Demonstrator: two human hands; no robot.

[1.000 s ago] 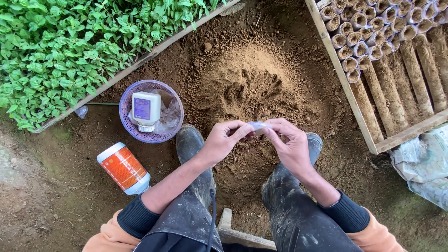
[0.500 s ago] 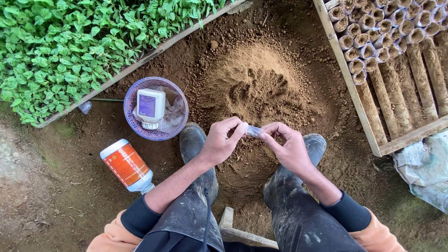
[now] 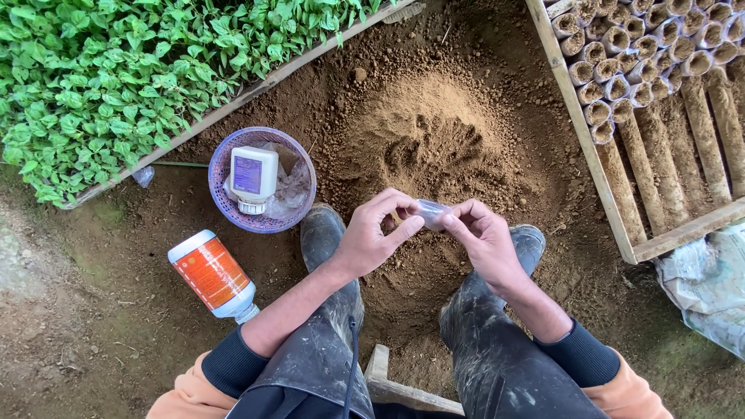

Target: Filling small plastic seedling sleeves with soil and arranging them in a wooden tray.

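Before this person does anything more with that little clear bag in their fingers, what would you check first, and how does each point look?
1. Both hands on the bag: ok. The left hand and right hand pinch the small clear plastic bag between fingertips.
2. Bag opened: cannot tell, it is too small to see.
3. Soil within reach: ok. The loose soil mound lies just ahead of the boots.
4. Filled tubes out of the way: ok. The wooden tray of soil tubes sits apart, to the right.
5. Bottles steady: not ok for one. The orange-labelled bottle lies on its side; the white bottle rests in the purple basket.
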